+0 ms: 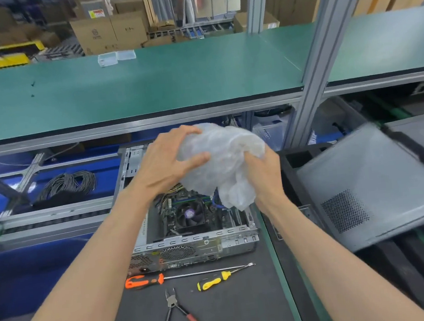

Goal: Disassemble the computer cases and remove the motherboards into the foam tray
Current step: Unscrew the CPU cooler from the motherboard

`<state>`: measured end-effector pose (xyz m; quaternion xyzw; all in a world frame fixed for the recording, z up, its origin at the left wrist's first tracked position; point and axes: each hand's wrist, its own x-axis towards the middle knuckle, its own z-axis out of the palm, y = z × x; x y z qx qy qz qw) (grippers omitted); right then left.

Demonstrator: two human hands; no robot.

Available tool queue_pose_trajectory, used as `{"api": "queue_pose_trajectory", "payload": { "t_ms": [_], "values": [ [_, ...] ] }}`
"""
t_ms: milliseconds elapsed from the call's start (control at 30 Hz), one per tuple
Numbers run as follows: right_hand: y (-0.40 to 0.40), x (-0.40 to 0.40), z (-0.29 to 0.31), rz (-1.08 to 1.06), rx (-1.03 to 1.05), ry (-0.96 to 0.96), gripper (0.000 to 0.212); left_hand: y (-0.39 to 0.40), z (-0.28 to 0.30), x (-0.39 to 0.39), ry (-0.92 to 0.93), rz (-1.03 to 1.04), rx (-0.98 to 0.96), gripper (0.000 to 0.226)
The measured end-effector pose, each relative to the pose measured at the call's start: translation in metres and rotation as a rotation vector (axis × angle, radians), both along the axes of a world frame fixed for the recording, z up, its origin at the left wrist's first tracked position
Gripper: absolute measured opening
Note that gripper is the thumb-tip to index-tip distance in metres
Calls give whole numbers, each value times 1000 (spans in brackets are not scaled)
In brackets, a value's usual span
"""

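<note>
We find an assembly-line workshop: green-matted workbench (146,81) on aluminium framing (309,55), stacked cardboard cartons (108,33) behind, hand tools by an opened computer case (187,243).

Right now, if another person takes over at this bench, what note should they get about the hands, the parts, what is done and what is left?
Left hand and right hand: both grip a crumpled plastic wad above the open case.
Case: on the black mat, side cover off. The cover lies tilted on the foam tray at right.
Motherboard: in the case, fan on it.
Tools in front of the case: orange screwdriver, yellow screwdriver, cutters.
Done: case opened.
Left: put the wad aside, free the motherboard, move it to the tray.
</note>
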<state>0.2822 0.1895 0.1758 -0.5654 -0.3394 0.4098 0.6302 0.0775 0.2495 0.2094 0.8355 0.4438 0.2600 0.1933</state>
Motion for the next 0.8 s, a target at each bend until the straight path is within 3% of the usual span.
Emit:
{"api": "queue_pose_trajectory", "payload": {
  "t_ms": [133,233,400,533,633,700,800],
  "values": [
    [-7,25,21,138,121,486,39,-2,-6,48,-289,-67,-162,53],
    [-20,33,28,290,117,746,56,-11,-18,108,-262,-121,-136,82],
    [-40,76,30,271,137,528,86,-31,-38,189,-293,7,-199,97],
    [-55,125,18,160,112,595,69,-51,-53,233,-24,-126,-88,99],
    [-65,165,7,127,63,628,78,-61,-69,261,293,-225,98,92],
    [-65,185,-3,-19,14,411,68,-61,-76,275,380,-329,91,74],
    [-64,222,-26,-269,-91,108,47,-57,-83,286,323,-515,-166,53]
  ]
}}
